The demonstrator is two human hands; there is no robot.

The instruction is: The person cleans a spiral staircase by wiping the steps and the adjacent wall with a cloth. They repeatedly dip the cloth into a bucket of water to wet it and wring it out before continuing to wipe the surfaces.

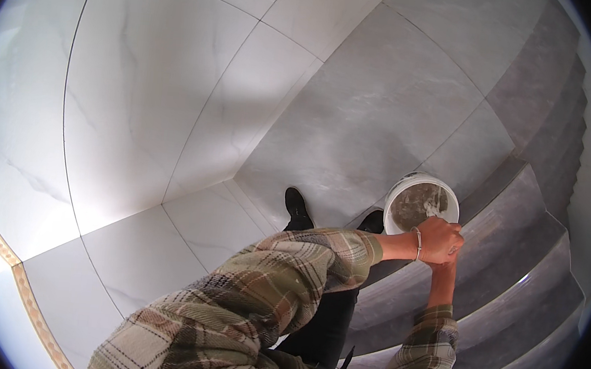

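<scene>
A white plastic bucket (391, 223) with murky brownish water stands on the grey tiled floor beside the stair edge. Over its near right rim, my left hand (433, 239), with a thin bracelet at the wrist, is closed in a fist. Pressed against it from below is my right hand (447, 260), its fingers mostly hidden. A whitish, wet-looking strip (433, 202), seemingly cloth, shows over the water just beyond the left fist and appears to run into its grip. Whatever lies between the two palms is hidden.
Curved grey stone steps (501, 263) fan out at the right. Pale marbled tile wall panels (139, 84) rise at the left, with a patterned border strip (31, 298). Two dark shoes (296, 201) are on the floor left of the bucket.
</scene>
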